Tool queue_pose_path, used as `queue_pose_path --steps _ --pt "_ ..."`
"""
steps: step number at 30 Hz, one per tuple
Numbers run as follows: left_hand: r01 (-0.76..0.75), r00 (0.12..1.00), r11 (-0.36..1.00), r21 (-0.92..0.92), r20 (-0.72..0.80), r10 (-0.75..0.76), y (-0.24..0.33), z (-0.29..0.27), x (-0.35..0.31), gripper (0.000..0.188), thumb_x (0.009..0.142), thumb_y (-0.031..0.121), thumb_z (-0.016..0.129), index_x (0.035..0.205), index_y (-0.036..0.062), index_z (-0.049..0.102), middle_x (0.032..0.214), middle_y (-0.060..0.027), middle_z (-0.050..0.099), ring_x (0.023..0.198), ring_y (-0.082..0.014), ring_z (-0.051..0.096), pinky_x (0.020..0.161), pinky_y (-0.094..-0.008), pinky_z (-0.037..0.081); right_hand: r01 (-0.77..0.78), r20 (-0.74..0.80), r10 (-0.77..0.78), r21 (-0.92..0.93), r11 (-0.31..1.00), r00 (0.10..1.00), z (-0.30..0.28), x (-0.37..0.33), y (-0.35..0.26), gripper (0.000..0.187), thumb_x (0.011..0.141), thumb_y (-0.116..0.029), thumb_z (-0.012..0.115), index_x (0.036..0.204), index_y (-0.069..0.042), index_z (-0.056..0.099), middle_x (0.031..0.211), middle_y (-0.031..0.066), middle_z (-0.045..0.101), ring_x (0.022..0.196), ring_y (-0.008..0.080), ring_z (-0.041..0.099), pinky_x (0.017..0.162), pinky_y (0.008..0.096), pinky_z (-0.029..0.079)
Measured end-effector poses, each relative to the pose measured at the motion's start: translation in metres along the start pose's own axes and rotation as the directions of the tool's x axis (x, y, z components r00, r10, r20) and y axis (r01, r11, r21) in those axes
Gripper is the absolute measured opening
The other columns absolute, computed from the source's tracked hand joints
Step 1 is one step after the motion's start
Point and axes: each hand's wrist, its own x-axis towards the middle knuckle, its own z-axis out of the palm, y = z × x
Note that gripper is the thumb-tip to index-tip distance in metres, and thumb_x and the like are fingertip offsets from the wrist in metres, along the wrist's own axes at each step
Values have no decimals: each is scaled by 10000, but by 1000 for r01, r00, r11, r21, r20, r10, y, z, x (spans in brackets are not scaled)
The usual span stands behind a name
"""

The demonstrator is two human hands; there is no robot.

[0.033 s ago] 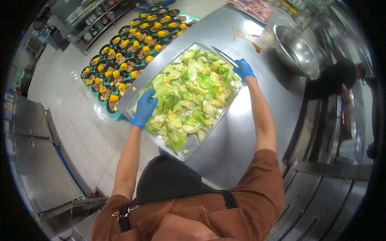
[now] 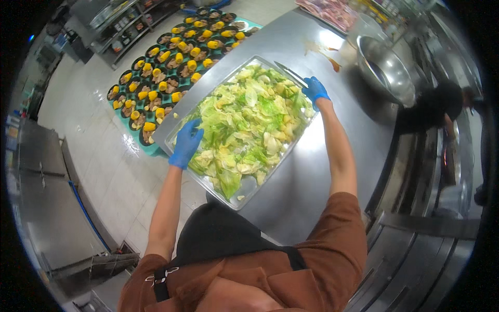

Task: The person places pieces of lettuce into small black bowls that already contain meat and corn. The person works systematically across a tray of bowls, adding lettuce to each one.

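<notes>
A metal tray (image 2: 240, 204) full of chopped green cabbage (image 2: 244, 122) lies in front of me on the steel table. Over the tray's left edge is my left hand (image 2: 186, 144), in a blue glove. Its fingers are apart and nothing shows in them. My right hand (image 2: 315, 92), gloved the same, is closed at the tray's far right corner. A knife (image 2: 289, 73) runs from it, its blade pointing away to the left along the tray's far edge. The hand hides the handle.
Left of the steel table (image 2: 280, 213), green trays carry many black bowls (image 2: 149, 126) of meat and corn pieces. A big steel bowl (image 2: 397, 78) stands far right, near raw meat (image 2: 332, 13) on a tray. A brown spill (image 2: 332, 63) marks the table. Another person (image 2: 434, 106) is at right.
The view has shifted very slightly. Both hands, the knife and the tray otherwise look the same.
</notes>
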Motion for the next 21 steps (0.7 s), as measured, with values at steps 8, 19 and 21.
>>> queue_pose_path --steps 8,19,21 --pt "81 977 997 -7 -198 -81 1 -23 -40 411 905 142 657 1300 42 607 1195 -119 659 935 -185 645 819 -318 531 171 18 -170 -38 985 985 67 92 19 449 805 -264 732 1216 -109 643 1197 179 652 1137 360 601 949 447 492" --pt "245 942 969 -38 -226 -248 -17 -22 -65 428 905 145 670 1318 57 596 1195 -99 652 901 -155 611 811 -300 511 30 298 -40 39 999 954 72 139 14 369 772 -268 768 1071 -57 713 1092 225 680 1025 389 646 886 436 521" --pt "243 944 969 -39 -220 -246 -17 -21 -65 433 907 148 670 1324 59 592 1191 -88 650 899 -152 607 809 -298 510 -30 344 -22 144 989 939 73 143 7 358 764 -253 770 1050 -44 719 1070 238 684 1001 392 655 861 437 526"
